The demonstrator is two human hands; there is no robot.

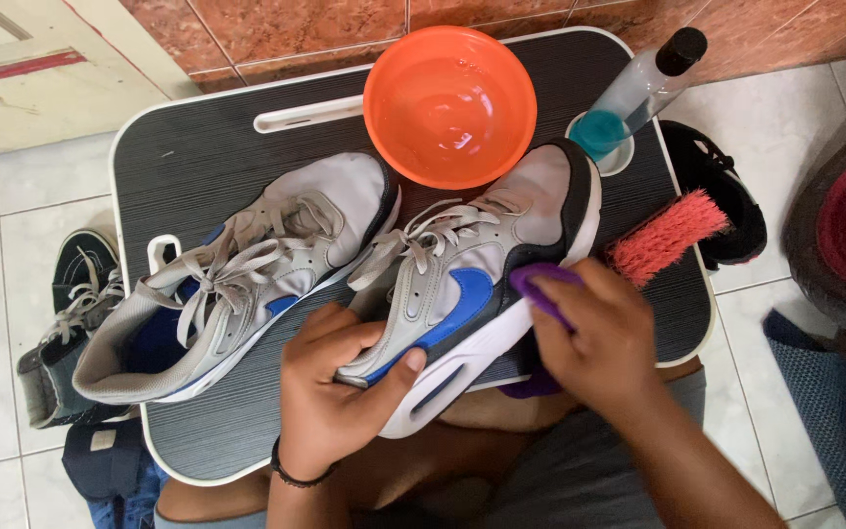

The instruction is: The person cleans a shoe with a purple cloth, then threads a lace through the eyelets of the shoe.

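Note:
Two grey sneakers with blue marks lie on a dark lap tray (198,157). My left hand (335,392) grips the heel of the right-hand sneaker (472,284), thumb across its side. My right hand (599,338) presses a purple cloth (540,284) against that shoe's white sole edge. The other sneaker (237,284) lies on its side to the left, laces loose, untouched.
An orange bowl of water (449,103) sits at the tray's far edge. A clear bottle with blue liquid (638,88) leans in the cup slot. A pink-bristled brush (668,235) lies at the right. Dark shoes rest on the tiled floor on the left (80,294) and right (722,186).

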